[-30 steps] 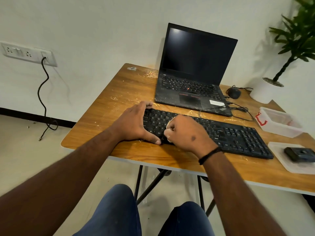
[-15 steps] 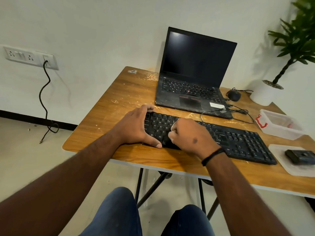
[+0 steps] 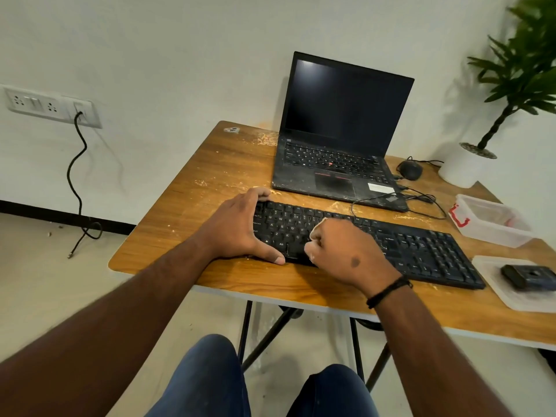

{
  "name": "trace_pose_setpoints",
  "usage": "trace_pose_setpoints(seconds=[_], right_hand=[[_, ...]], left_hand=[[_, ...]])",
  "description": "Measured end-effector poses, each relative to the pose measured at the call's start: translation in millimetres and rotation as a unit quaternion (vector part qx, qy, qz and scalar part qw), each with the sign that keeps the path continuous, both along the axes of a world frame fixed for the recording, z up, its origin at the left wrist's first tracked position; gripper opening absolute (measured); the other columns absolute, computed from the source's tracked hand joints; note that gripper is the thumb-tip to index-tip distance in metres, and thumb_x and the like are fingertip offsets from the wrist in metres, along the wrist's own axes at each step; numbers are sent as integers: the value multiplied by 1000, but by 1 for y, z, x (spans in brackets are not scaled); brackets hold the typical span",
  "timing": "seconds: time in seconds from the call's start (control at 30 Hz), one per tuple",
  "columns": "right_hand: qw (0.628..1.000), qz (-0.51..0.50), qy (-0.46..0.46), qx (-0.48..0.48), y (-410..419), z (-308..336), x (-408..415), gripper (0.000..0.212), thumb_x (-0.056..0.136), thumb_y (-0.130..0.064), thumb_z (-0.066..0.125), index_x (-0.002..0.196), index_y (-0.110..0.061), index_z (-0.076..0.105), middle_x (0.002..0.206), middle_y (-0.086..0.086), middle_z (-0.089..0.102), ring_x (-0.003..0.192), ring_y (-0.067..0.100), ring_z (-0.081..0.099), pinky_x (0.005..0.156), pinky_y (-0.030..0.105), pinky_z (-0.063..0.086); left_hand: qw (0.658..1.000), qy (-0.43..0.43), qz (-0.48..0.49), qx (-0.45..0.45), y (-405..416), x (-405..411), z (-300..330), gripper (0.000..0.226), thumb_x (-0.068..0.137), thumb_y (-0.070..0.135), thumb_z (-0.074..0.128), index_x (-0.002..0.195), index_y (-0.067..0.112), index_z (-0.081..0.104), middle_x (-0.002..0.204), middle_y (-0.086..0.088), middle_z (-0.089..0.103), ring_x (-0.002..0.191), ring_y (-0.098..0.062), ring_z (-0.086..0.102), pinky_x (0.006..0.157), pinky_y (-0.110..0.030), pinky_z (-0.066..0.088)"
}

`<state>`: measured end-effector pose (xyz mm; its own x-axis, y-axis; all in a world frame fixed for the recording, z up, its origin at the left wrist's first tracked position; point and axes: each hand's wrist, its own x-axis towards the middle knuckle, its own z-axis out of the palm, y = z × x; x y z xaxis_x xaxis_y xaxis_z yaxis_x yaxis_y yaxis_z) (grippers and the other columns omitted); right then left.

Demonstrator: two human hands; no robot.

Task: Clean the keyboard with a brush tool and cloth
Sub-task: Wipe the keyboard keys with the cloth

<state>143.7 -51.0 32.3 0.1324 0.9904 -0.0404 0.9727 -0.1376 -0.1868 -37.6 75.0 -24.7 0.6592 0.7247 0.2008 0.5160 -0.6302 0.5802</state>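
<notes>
Both forearms are bare to past the elbow, with no sleeves showing. A thin black braided band [image 3: 388, 291] circles the right wrist, just behind the right hand [image 3: 346, 251], whose back carries a small dark round mark. The left hand [image 3: 237, 230] wears no ring or band. Below the band, both knees are in dark blue denim trousers [image 3: 210, 377].

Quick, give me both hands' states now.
Left hand: open, bracing the keyboard's left end.
Right hand: fist on keys, gripping something pale; probably the cloth.
</notes>
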Motion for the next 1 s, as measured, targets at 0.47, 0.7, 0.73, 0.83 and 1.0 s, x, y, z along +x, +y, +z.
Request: trace_pose_setpoints(seconds=[0.47,0.7,0.73,0.83,1.0], right_hand=[[999,-19,17,31,-2,-2,-6,31,93,-28,50,65,-15,55,65,1,55,53,14,45,52,27,41],[998,-15,28,57,-2,-9,-2,29,92,-25,51,72,-10,65,73,6,65,61,18,56,51,23,34],[998,-13,37,54,-2,-13,-2,28,92,-25,51,72,-11,66,74,5,66,60,17,57,52,23,35],[997,-9,50,51,-2,-5,7,36,92,-22,52,56,-16,55,69,-2,64,50,14,47,50,24,32],[993,-37,34,109,-9,-4,9,36,95,-18,47,59,-15,49,65,-2,51,54,10,46,54,23,34]], left_hand=[[1000,8,8,2,0,0,-1,130,39,77,86,146,31,27,145,5,45,127,-14,46,109,-33,36],[1000,14,11,-3,0,1,0,135,34,85,78,147,31,27,146,4,45,127,-14,45,109,-36,38],[1000,16,11,-3,0,1,0,135,34,85,78,147,31,27,146,4,44,127,-14,45,110,-36,38],[1000,13,8,-3,-1,0,1,131,38,80,83,146,31,27,146,4,44,127,-14,45,109,-36,38],[1000,13,6,-4,-2,0,1,131,37,82,81,145,32,28,145,4,45,124,-12,45,108,-36,39]])
